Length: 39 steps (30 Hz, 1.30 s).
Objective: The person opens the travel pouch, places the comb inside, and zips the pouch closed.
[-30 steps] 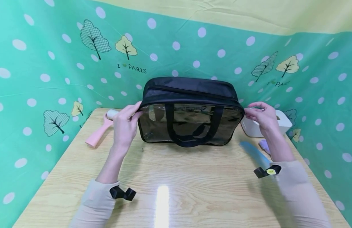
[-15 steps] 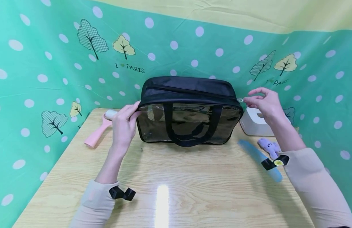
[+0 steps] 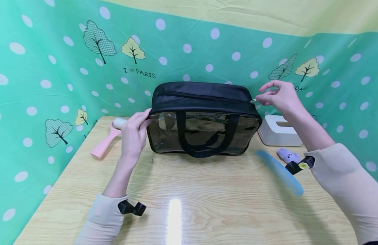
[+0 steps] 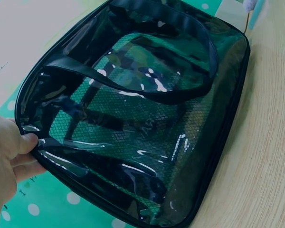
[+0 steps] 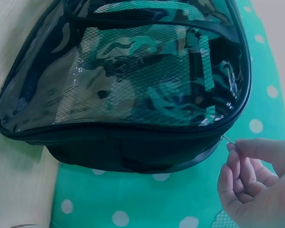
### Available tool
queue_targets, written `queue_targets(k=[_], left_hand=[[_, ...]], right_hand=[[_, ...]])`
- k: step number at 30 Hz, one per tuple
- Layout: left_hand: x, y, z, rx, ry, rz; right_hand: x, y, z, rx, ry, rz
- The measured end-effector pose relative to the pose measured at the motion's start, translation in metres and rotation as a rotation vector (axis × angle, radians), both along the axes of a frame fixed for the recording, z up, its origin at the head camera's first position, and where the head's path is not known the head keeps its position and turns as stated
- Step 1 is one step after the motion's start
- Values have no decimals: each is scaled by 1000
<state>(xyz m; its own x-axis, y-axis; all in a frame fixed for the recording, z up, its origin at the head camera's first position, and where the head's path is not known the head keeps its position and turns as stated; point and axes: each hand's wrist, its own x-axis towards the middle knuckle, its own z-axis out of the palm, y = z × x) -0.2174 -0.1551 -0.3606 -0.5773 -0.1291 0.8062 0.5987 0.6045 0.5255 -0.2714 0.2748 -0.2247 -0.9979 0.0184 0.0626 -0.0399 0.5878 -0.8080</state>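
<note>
A black bag (image 3: 204, 92) with a see-through front and a black strap handle stands upright at the back of the table. My left hand (image 3: 134, 132) grips its upper left corner, thumb on the front edge, as the left wrist view also shows. At the bag's upper right end my right hand (image 3: 279, 97) pinches a small metal zipper pull (image 3: 253, 100) between thumb and index finger. In the right wrist view the pull (image 5: 226, 138) is at the bag's corner. Mesh (image 5: 128, 90) shows through the clear panel.
Left of the bag lie a pink handled tool (image 3: 104, 144) and a white roll (image 3: 119, 122). On the right are a white box (image 3: 276, 132) with a slot, a purple plush toy (image 3: 288, 155) and a blue translucent strip (image 3: 280, 172). A patterned cloth hangs behind.
My right hand has risen from the bag's right corner and moved slightly back toward its top, with the zipper pull between its fingers. The left hand has stayed at its corner.
</note>
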Motion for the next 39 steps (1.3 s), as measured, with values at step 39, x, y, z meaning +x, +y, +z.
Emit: queue_targets(k=[39], left_hand=[[0, 1, -1, -22, -24, 21]], right_hand=[[-4, -104, 53, 229, 76, 107]])
